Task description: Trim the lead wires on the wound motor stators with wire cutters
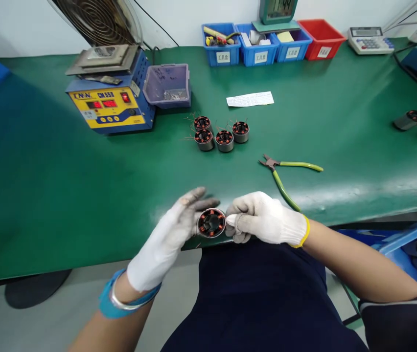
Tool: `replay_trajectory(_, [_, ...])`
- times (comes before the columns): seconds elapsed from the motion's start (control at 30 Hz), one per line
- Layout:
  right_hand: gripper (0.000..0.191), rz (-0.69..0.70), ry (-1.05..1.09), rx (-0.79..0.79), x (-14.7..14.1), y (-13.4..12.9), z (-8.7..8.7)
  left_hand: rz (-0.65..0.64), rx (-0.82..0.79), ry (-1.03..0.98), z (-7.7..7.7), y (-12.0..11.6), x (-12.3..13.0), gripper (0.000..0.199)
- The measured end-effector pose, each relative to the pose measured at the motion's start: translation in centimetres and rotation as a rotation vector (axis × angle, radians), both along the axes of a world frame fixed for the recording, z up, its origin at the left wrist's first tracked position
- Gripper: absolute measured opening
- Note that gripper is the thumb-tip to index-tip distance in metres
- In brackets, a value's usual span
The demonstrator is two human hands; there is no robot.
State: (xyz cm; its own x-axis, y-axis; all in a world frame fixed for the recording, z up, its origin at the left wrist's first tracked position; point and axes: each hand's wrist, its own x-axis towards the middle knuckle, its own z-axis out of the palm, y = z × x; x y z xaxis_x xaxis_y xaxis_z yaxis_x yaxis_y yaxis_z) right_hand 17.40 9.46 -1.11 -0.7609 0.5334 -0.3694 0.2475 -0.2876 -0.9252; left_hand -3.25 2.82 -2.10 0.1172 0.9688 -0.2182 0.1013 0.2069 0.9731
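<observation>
A round metal stator with copper windings (201,230) is at the front edge of the green table, its open end facing up. My left hand (179,220), in a white glove with dirty fingertips, is beside its left side with the fingers spread and the thumb side near it. My right hand (256,217), in a white glove with a yellow cuff, is at its right side, thumb and fingers pinched together. What is between those fingertips is too small to make out. Beyond the hands several similar stators (225,142) stand upright, thin wires sticking out of some.
Green-handled cutters (300,165) lie open right of centre. A blue and yellow device (109,110) and a purple bin (168,100) stand at the back left. Blue bins (223,57), a red bin (322,41) and a calculator (370,41) line the back. More stators (408,120) are far right.
</observation>
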Motion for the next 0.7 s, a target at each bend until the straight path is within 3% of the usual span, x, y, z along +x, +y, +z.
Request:
replay_trajectory(0.1, [0.019,-0.017,0.052,-0.058,0.4,-1.0,-0.2,-0.145,-0.356,-0.141,1.0,-0.5,0.0,0.063])
replay_trajectory(0.2, [0.019,-0.015,0.073,-0.113,0.8,-1.7,-0.1,-0.163,-0.343,-0.176,1.4,-1.2,0.2,0.062])
replay_trajectory(0.33, [0.022,-0.056,0.119,-0.204,1.3,-2.3,0.2,-0.143,0.019,-0.055,2.1,-1.7,0.3,0.045])
replay_trajectory(0.53, [0.031,-0.122,0.191,-0.251,1.7,-2.5,0.0,-0.458,0.75,0.623,3.8,-2.6,0.6,0.006])
replay_trajectory(0.63, [0.031,-0.119,0.191,-0.217,1.8,-2.5,-0.1,-0.5,0.849,0.848,3.5,-3.1,0.7,0.002])
replay_trajectory(0.7, [0.03,-0.115,0.178,-0.209,2.0,-2.5,-0.2,-0.422,0.808,0.823,3.1,-3.3,0.5,0.012])
